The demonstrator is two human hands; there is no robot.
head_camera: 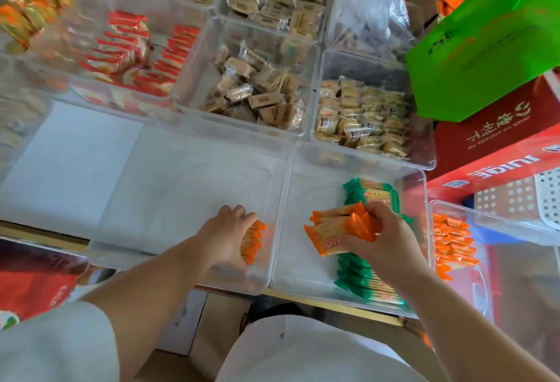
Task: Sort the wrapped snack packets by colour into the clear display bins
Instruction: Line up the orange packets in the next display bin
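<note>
— What is nearest?
— The left grip, fingers curled over an orange stack against the right wall of the near-left bin. The palm hides most of the stack, so I cannot count it

— And the other one?
— The right grip clutches an orange bundle, fanned out above the near-right bin. I cannot tell whether the bundle touches anything below. Green packets lie in a row along that bin's right side, with the middle of the row hidden behind the right grip

— Any more orange?
— Yes, loose orange packets in a side bin just to the right, seen through clear walls and hard to make out lower down

— Further back?
— Bins of tan packets, and red packets to the left, smeared by blur. The print on all of them is too small to read. A green bag fills the far right, overlapping a red carton that runs out of frame
</note>
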